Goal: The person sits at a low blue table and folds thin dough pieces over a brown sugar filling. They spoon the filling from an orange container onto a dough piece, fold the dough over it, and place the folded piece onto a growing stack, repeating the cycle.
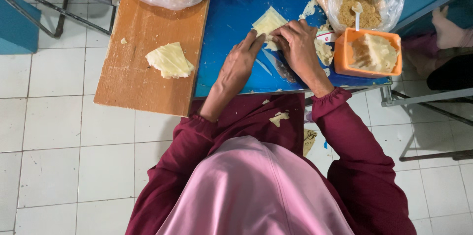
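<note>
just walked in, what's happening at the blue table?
A person presses both hands, the left hand and right hand, on a pale wrapper sheet lying on the blue table. A stack of sheets waits on the wooden board. An orange tub sits by the right hand, with a bag of crumbs behind it.

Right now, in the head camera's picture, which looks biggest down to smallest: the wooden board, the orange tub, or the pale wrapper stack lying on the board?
1. wooden board, by far the largest.
2. orange tub.
3. wrapper stack, looking only slightly smaller than the tub, so those two are nearly alike.
</note>
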{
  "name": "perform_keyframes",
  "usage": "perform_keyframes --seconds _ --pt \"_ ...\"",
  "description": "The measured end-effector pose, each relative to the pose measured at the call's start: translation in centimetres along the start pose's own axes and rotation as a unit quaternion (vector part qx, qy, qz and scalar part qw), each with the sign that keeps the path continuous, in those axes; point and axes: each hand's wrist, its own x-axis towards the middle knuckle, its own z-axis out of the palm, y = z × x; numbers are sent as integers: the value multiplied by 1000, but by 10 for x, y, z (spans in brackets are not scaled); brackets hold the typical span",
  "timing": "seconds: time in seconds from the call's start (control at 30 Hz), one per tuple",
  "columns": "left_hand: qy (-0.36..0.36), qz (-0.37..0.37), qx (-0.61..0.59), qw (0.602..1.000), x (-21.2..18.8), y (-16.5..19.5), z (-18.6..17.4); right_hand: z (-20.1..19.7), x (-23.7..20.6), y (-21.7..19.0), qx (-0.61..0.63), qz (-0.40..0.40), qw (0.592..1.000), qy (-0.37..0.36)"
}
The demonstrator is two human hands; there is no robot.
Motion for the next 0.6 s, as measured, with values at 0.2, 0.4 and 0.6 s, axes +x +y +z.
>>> perform_keyframes --seconds 0.2,0.4,0.6 --pt "-4 10 5 1000 0 0 2 -1 -2 0 -11 -6 1000 -1" --pt "21 42 48 998 -6 0 1 0 -2 -1 -9 -6 1000 4" --pt "-8 -6 -8 1000 -4 4 -3 -1 -4 -4 -50 -45 998 20"
